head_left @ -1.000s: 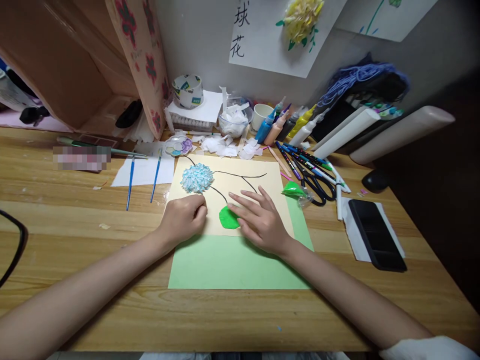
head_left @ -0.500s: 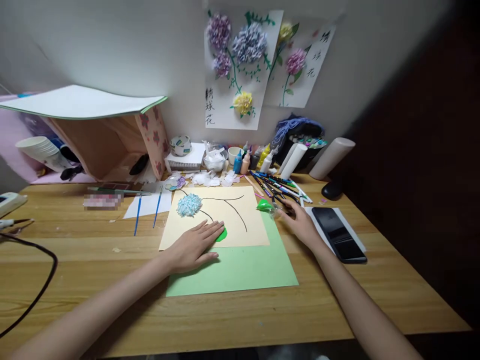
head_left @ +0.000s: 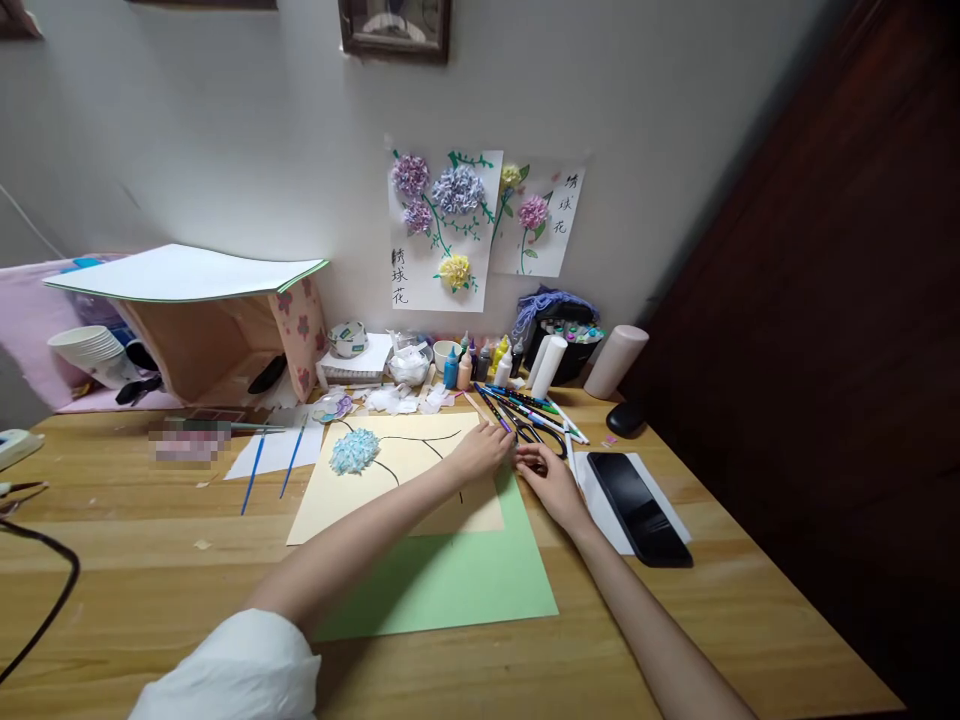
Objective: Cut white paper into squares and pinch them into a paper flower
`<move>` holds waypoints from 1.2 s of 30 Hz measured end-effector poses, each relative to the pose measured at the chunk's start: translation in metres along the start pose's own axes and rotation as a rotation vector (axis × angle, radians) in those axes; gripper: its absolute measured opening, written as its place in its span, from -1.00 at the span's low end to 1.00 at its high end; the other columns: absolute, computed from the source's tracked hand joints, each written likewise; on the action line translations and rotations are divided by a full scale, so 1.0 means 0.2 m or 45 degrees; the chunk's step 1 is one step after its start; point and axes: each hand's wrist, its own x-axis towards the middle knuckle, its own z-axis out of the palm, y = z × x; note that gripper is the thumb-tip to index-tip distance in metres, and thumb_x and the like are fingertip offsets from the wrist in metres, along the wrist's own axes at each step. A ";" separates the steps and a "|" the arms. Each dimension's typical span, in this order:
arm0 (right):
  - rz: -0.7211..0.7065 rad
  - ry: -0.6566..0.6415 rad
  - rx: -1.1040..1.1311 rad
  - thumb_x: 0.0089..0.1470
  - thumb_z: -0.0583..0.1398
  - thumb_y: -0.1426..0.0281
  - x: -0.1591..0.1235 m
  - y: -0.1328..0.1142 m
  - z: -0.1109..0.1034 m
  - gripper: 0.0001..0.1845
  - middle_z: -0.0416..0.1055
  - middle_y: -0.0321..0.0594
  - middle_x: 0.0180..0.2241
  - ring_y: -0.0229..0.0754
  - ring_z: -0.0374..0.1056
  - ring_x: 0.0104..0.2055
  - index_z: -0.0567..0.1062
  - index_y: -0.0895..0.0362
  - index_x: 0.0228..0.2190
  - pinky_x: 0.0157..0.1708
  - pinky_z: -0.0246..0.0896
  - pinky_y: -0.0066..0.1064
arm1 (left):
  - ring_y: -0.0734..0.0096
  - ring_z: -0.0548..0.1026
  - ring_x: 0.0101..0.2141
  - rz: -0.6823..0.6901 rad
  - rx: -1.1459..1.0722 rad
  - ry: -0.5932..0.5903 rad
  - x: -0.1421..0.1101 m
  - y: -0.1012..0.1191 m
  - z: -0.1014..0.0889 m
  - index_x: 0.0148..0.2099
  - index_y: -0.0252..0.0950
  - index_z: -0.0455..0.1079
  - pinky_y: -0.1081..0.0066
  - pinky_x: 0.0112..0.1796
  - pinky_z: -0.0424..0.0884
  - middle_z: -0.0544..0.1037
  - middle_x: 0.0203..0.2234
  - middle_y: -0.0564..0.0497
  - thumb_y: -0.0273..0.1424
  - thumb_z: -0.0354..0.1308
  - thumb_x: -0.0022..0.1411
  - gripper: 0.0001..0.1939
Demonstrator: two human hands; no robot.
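Observation:
My left hand (head_left: 484, 452) reaches across to the right edge of the cream paper (head_left: 420, 425), its fingers bent down. Close by on the right, my right hand (head_left: 553, 488) has curled fingers that almost meet the left ones. Whatever is between the fingertips is hidden. On the cream paper are a fluffy blue flower (head_left: 355, 452) and thin dark drawn stems, partly covered by my left forearm. Beneath it lies a larger green sheet (head_left: 480, 585). Just beyond my hands are black-handled scissors (head_left: 551, 432) and several pens (head_left: 525, 397).
A black phone (head_left: 637, 508) lies on white paper at the right, with a mouse (head_left: 625, 420) behind it. Paint bottles (head_left: 464, 370) and white rolls (head_left: 550, 368) stand along the wall. Two brushes (head_left: 292, 462) are on the left; flower pictures (head_left: 442, 230) hang above.
My left hand has left the green patch on the cream paper and moved right, beside my right hand. The green lump in clear wrapping is now out of sight. The view has tilted up.

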 end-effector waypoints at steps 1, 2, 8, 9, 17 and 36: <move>-0.016 -0.005 0.007 0.02 0.16 0.30 0.00 -0.01 -0.01 -0.77 0.51 -0.13 -0.35 -0.13 0.46 -0.29 0.43 0.17 -0.27 -0.30 0.37 -0.29 | 0.07 0.41 -0.04 0.008 -0.020 0.005 0.03 -0.01 0.00 -0.01 -0.49 0.29 0.17 0.00 0.26 0.47 -0.15 -0.32 -0.52 0.00 0.21 -0.70; -0.030 0.003 0.002 0.02 0.17 0.30 0.01 -0.03 -0.02 -0.75 0.51 -0.12 -0.33 -0.11 0.45 -0.27 0.45 0.17 -0.25 -0.29 0.36 -0.26 | 0.09 0.43 -0.08 0.013 -0.044 0.016 0.04 -0.01 0.00 -0.05 -0.48 0.31 0.17 -0.02 0.27 0.48 -0.20 -0.29 -0.51 0.00 0.21 -0.73; -0.335 0.126 -0.317 0.07 0.18 0.32 0.08 -0.20 -0.10 -0.87 0.42 -0.16 -0.33 -0.05 0.31 -0.20 0.50 0.09 -0.41 -0.15 0.21 -0.15 | 0.25 0.46 -0.18 -0.021 -0.313 0.146 -0.04 0.02 -0.11 -0.11 -0.35 0.33 0.30 -0.14 0.34 0.50 -0.25 -0.15 -0.40 -0.08 0.31 -0.79; -0.388 0.079 -0.353 0.08 0.17 0.34 0.10 -0.24 -0.10 -0.89 0.41 -0.16 -0.31 -0.05 0.29 -0.19 0.49 0.08 -0.41 -0.14 0.19 -0.16 | 0.29 0.46 -0.19 -0.046 -0.374 0.174 -0.07 0.03 -0.13 -0.11 -0.34 0.32 0.35 -0.16 0.35 0.51 -0.25 -0.12 -0.40 -0.07 0.31 -0.80; -0.275 0.010 -0.173 0.17 0.06 0.33 0.12 -0.44 -0.01 -0.86 0.40 -0.16 -0.33 -0.08 0.33 -0.22 0.38 0.10 -0.35 -0.22 0.24 -0.26 | 0.33 0.45 -0.28 -0.441 -0.729 0.410 -0.27 0.03 -0.18 -0.08 -0.36 0.29 0.41 -0.28 0.36 0.51 -0.27 -0.09 -0.28 0.12 0.19 -0.69; -0.310 -0.193 0.042 0.09 0.14 0.42 0.01 -0.76 0.11 -0.82 0.32 -0.28 -0.53 -0.25 0.22 -0.44 0.39 0.14 -0.54 -0.41 0.10 -0.41 | 0.41 0.45 -0.29 -0.473 -1.090 0.395 -0.64 0.11 -0.45 -0.18 -0.29 0.39 0.47 -0.27 0.29 0.53 -0.32 0.01 -0.24 0.04 0.25 -0.76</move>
